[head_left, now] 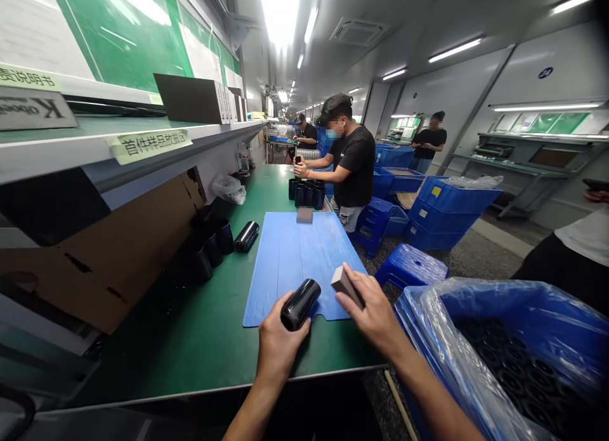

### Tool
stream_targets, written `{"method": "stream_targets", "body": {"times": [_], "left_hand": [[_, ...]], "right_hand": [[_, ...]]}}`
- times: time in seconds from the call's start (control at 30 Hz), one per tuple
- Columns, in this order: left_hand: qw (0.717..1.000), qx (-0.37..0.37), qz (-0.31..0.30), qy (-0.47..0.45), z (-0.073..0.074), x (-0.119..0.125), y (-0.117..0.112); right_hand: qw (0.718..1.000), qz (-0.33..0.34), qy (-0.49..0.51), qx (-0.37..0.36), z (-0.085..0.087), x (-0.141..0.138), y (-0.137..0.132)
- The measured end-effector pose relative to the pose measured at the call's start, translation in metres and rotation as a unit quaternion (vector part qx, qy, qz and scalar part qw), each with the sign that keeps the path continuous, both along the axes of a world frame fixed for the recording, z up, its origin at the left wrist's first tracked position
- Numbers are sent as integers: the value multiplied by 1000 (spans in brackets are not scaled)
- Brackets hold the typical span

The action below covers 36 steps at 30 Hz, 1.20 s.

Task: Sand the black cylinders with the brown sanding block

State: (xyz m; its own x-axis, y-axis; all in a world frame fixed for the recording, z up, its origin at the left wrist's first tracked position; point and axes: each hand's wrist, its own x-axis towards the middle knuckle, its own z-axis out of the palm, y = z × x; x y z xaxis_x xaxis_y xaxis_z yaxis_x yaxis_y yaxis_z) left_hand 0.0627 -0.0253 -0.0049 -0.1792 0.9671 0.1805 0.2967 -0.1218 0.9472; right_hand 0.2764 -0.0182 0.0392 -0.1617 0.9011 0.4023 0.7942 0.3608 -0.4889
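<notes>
My left hand (280,330) is wrapped round a glossy black cylinder (301,303), which lies tilted in the palm above the near edge of the blue mat (285,257). A small rectangular block (348,286), pale on its end and darker brown-grey along its side, is gripped between the thumb and fingers of my right hand (373,311). The block and cylinder are apart. On the green table left of the mat lies another black cylinder (247,236) on its side. Several dark cylinders (212,249) stand beside it.
A plastic-lined blue bin (419,308) holding several dark round pieces stands at my right. Across the table, a co-worker (354,155) handles a dark piece behind several black cylinders (308,193). A similar block (304,215) sits on the mat's far edge. A shelf (143,139) overhangs the left side.
</notes>
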Motion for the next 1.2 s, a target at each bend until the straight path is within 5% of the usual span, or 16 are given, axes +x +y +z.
{"method": "stream_targets", "body": {"times": [0.1,0.2,0.3,0.67,0.87,0.97,1.2], "left_hand": [[1000,-7,-1,-9,-3,0,0],[1000,-8,-4,-19,-4,1,0],[1000,5,-4,-15,-2,0,1],[999,6,-21,-34,-2,0,-2],[1000,8,-21,-15,-4,1,-2],[999,-5,-29,-32,-2,-1,-1],[997,-10,-41,-60,5,-8,0]], "right_hand": [[997,24,-36,60,5,-49,-19],[994,32,-77,66,4,-69,-14],[995,-24,-76,60,-2,-63,0],[992,35,-106,65,1,-59,-5],[995,-8,-84,58,0,-64,-7],[999,27,32,26,-1,-55,4],[943,-89,321,-17,1,18,53]]}}
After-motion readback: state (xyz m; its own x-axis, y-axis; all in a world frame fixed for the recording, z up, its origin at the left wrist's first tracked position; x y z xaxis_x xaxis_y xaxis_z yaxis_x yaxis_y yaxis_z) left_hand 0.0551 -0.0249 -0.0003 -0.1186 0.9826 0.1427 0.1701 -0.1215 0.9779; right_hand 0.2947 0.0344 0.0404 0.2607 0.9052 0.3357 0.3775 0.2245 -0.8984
